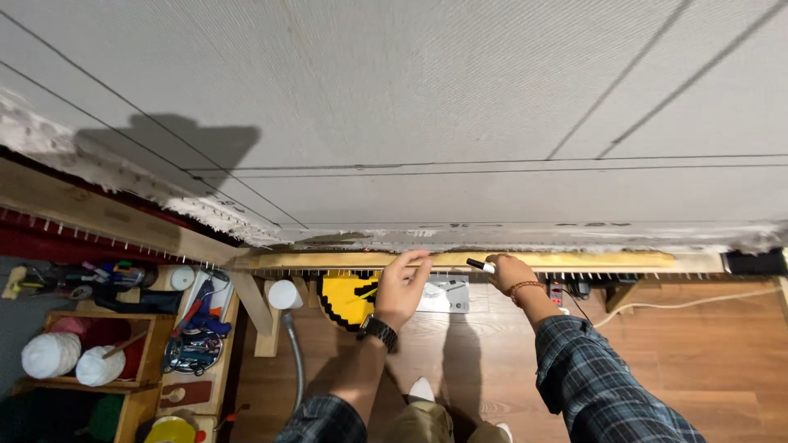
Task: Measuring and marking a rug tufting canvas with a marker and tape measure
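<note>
A large white cloth [427, 98] with dark drawn lines is stretched on a wooden frame. My left hand [404, 283] rests its fingers on the frame's lower wooden bar [591, 260], which is lined with small nails. My right hand [507, 271], with a bead bracelet on the wrist, holds a black-tipped marker [481, 265] at the bar just right of the left hand. A black watch sits on my left wrist, and both sleeves are dark plaid.
A yellow and black pixel-pattern piece [349, 299] and a white sheet [447, 295] lie on the wooden floor under the frame. Wooden shelves at left hold white yarn balls [51, 354], scissors and tools [193, 336]. A power strip [556, 292] and a cable [698, 302] lie at right.
</note>
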